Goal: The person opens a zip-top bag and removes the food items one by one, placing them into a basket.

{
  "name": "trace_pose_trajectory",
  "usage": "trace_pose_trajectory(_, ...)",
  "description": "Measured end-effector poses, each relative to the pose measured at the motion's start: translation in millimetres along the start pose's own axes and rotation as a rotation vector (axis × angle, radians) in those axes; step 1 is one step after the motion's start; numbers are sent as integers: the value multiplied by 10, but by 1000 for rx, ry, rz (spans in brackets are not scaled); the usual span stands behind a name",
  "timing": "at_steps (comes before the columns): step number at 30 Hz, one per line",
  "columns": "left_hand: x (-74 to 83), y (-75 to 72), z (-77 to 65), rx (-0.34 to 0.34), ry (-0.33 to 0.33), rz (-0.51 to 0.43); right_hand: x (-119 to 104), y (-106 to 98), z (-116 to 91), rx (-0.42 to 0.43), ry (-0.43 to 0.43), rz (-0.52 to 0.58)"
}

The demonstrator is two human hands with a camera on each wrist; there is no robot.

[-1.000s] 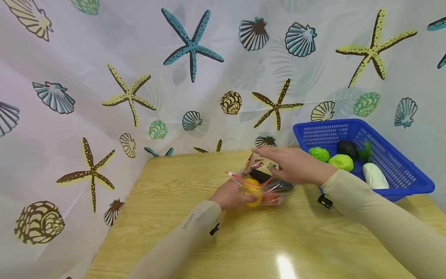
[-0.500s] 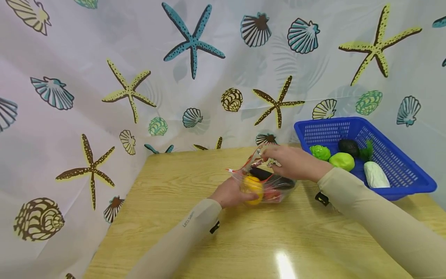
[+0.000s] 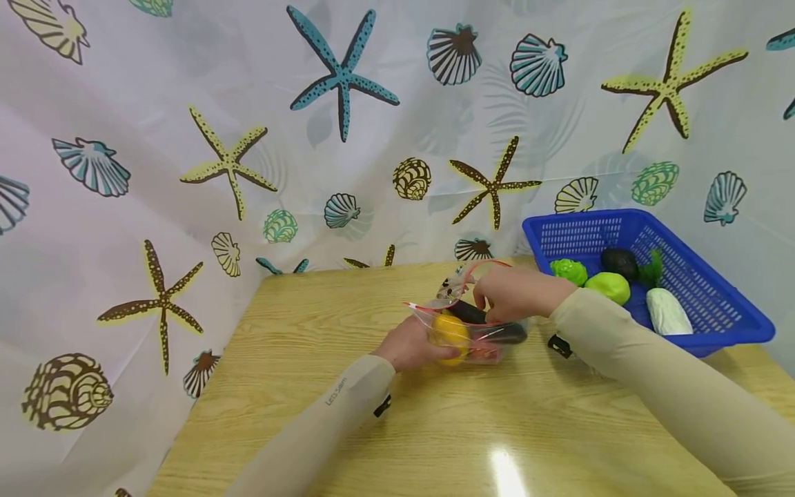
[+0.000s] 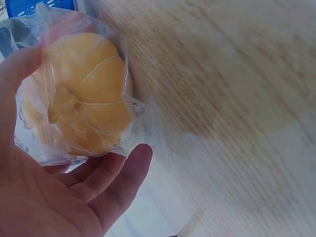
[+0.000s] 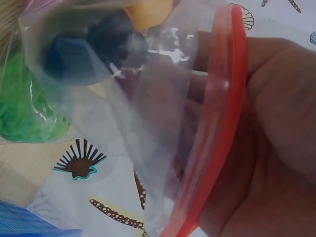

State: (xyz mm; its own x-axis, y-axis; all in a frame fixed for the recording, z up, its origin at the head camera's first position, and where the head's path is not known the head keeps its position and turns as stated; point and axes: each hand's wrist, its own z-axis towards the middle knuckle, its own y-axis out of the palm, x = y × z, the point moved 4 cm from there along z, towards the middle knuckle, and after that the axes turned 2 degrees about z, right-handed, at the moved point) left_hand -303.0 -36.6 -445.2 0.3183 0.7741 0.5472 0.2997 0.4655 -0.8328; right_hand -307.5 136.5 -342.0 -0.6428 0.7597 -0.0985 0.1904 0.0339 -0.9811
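Note:
A clear zip bag (image 3: 475, 338) with a red seal lies on the wooden table. My left hand (image 3: 413, 344) grips its near-left side, fingers and thumb around a small orange pumpkin (image 4: 84, 94) inside. Through the mouth of the bag reaches my right hand (image 3: 518, 293), fingers bent downward beside a dark, long, eggplant-like vegetable (image 3: 467, 312). In the right wrist view the red seal (image 5: 229, 94) crosses in front of my fingers, and their tips are blurred behind the plastic. A red item (image 3: 484, 353) and a green item (image 5: 29, 103) are also in the bag.
A blue plastic basket (image 3: 723, 290) stands at the right rear, holding a green pepper-like vegetable (image 3: 568, 271), a lime-green fruit (image 3: 609, 287), a dark avocado-like item (image 3: 619, 264) and a white vegetable (image 3: 669, 312). A shell-patterned curtain (image 3: 373, 152) hangs behind the table (image 3: 310, 331).
My right hand has moved from the bag's rim down into its mouth, fingers bending toward the dark vegetable. The bag's far rim has shifted outward. My left hand has kept its grip.

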Motion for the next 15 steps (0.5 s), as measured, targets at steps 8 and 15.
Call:
trace_pose_trajectory(8, 4, 9, 13, -6, 3, 26, -50, 73, -6, -120, 107, -84)
trace_pose_trajectory(15, -15, 17, 23, 5, 8, 67, -126, 106, 2, -141, 157, -171)
